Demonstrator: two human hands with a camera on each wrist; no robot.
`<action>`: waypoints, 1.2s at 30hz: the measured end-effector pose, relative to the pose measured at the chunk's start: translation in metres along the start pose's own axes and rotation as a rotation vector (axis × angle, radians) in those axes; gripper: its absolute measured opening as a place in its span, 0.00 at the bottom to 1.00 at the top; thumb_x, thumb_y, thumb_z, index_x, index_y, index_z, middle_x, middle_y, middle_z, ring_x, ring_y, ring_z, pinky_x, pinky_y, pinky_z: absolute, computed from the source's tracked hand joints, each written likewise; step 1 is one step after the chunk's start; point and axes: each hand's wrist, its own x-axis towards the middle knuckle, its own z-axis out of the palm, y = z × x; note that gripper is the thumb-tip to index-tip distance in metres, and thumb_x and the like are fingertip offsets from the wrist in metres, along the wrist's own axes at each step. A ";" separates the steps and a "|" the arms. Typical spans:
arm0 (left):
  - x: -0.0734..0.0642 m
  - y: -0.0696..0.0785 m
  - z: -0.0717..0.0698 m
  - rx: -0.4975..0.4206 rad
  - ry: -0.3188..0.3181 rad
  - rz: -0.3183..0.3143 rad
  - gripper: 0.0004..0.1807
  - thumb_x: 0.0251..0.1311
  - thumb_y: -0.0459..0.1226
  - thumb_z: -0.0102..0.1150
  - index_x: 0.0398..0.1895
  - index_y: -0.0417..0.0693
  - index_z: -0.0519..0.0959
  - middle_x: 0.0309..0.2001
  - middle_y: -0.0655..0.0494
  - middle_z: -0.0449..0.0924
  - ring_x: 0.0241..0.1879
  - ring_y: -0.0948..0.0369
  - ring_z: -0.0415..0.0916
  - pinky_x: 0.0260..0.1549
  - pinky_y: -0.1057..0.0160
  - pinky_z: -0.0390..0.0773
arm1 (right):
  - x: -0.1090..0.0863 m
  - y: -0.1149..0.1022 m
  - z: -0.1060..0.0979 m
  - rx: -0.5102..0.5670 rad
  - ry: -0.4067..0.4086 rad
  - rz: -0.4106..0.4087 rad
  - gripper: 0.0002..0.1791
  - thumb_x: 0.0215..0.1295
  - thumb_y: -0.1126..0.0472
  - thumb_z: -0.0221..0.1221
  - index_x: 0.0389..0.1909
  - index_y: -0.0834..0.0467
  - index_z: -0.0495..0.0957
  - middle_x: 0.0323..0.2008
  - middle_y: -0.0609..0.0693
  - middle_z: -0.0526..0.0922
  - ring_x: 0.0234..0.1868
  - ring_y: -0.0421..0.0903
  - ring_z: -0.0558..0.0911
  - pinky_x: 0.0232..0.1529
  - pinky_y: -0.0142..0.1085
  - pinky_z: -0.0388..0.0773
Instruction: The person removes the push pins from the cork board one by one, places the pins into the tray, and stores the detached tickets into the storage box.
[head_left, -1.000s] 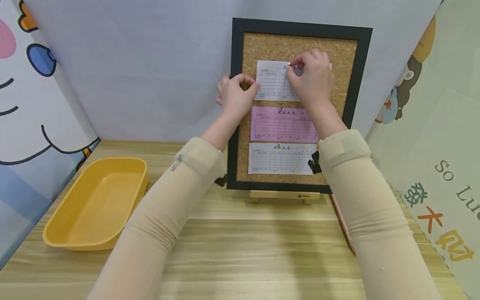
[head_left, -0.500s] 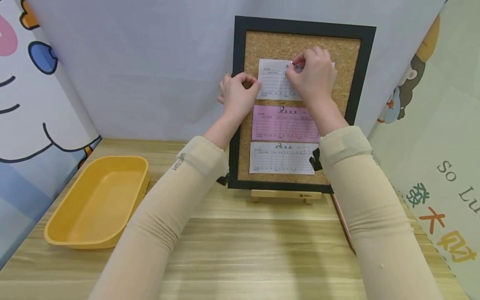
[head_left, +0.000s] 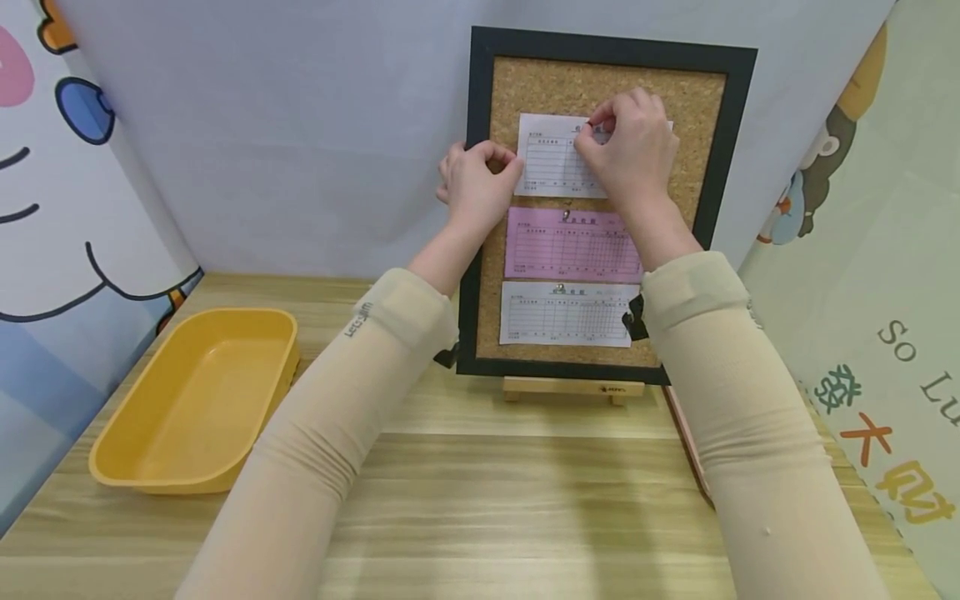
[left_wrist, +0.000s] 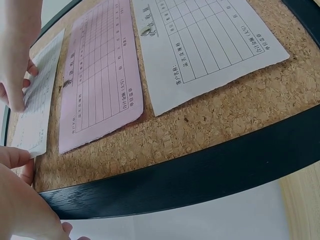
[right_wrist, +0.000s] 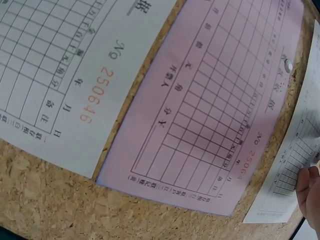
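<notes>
The left hand pinches the top slip by its left edge on the corkboard. The right hand pinches its pin; better pull straight, keeping paper flat.

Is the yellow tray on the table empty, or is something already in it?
Empty. The head view shows the yellow tray with a bare inside, nothing lying in it, while both hands are up at the cork board.

The right hand covers the top white slip's right half and whatever its fingertips pinch.
</notes>
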 end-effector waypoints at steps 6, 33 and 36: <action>0.000 0.001 0.000 -0.002 -0.006 -0.010 0.11 0.63 0.49 0.55 0.35 0.53 0.79 0.66 0.55 0.61 0.72 0.58 0.42 0.62 0.48 0.46 | 0.000 0.002 -0.002 0.005 -0.014 0.021 0.17 0.62 0.50 0.54 0.37 0.60 0.79 0.43 0.53 0.78 0.48 0.49 0.73 0.42 0.45 0.71; 0.000 0.002 -0.001 -0.001 -0.009 -0.019 0.11 0.63 0.49 0.55 0.35 0.53 0.79 0.67 0.56 0.60 0.72 0.59 0.43 0.63 0.48 0.46 | 0.002 -0.002 -0.004 -0.001 -0.050 0.096 0.17 0.62 0.49 0.53 0.36 0.58 0.81 0.38 0.50 0.77 0.46 0.47 0.72 0.42 0.41 0.68; 0.000 0.003 -0.001 0.002 -0.009 -0.018 0.11 0.63 0.49 0.55 0.35 0.53 0.79 0.67 0.56 0.60 0.72 0.59 0.42 0.63 0.48 0.46 | 0.002 -0.002 -0.003 0.002 -0.046 0.093 0.17 0.62 0.49 0.53 0.36 0.58 0.81 0.38 0.50 0.77 0.46 0.47 0.72 0.41 0.41 0.68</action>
